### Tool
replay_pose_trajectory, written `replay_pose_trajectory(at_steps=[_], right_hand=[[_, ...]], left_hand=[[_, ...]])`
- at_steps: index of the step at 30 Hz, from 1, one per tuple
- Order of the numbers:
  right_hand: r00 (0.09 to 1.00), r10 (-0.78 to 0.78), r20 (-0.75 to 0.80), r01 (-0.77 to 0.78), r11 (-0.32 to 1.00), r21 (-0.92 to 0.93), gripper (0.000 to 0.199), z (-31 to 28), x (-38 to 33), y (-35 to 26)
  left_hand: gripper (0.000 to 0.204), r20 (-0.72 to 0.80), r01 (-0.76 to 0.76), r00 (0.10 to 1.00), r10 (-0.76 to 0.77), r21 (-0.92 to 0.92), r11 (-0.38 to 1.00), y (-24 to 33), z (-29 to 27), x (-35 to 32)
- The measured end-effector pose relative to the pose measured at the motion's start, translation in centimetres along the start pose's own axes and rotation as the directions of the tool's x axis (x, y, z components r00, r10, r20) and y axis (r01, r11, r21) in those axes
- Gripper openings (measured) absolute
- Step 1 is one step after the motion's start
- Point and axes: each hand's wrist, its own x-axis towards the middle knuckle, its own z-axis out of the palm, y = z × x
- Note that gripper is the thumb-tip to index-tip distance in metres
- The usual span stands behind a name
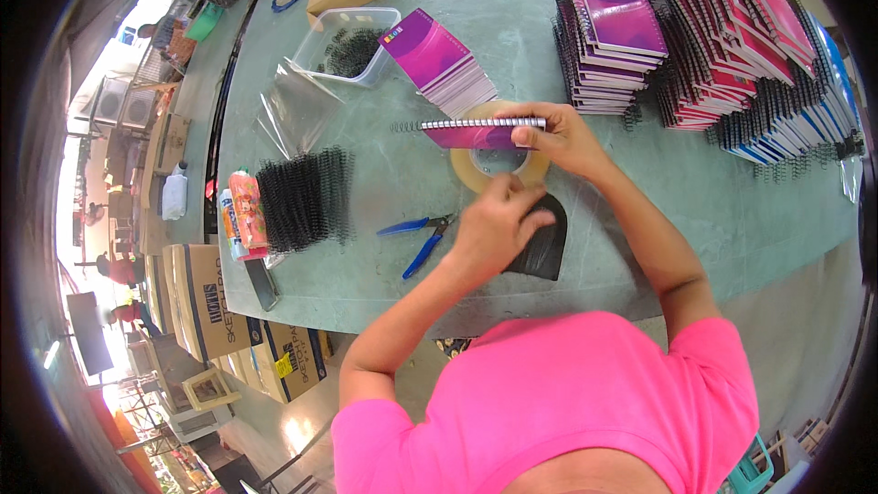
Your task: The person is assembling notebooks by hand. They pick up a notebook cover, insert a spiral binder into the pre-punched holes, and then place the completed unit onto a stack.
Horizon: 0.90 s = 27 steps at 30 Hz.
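My right hand (562,139) grips a small purple-covered notebook (471,137) by its right end, spine edge up. A dark spiral coil (404,127) runs along that spine and sticks out past its left end. Just below the notebook, my left hand (494,227) has its thumb apart from its bent fingers, with nothing visible in it. Beneath both hands lies a wide roll of clear yellowish tape (465,169). A black rounded flat piece (547,252) sits partly under my left hand. To its left are blue-handled cutters (425,240), their handles spread.
Behind the tape leans a stack of purple-covered pads (444,59). Loose black coils (306,199) lie at left, near a clear tub (380,69) holding more. Purple (613,14), red (709,46) and blue notebooks (777,133) are piled at right. Cartons (215,302) stand beyond the table's left edge.
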Motion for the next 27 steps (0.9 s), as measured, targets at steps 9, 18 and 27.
replay_pose_trajectory(at_steps=[9,18,27], right_hand=[[0.978,0.140,-0.156,-0.144,0.990,-0.013,0.025,-0.4,-1.0,1.1],[0.977,0.036,-0.209,-0.095,0.956,-0.277,0.020,-0.8,-1.5,0.9],[0.974,-0.061,-0.217,-0.061,0.855,-0.515,0.020,-0.4,-2.2,0.8]], left_hand=[[0.016,-0.102,-0.147,0.973,0.205,0.411,0.900,-1.2,-3.9,6.2],[0.016,-0.044,-0.191,0.980,0.195,0.090,0.977,-1.2,-3.1,7.9],[0.016,-0.052,-0.184,0.982,0.182,-0.033,0.982,-1.1,-2.1,8.0]])
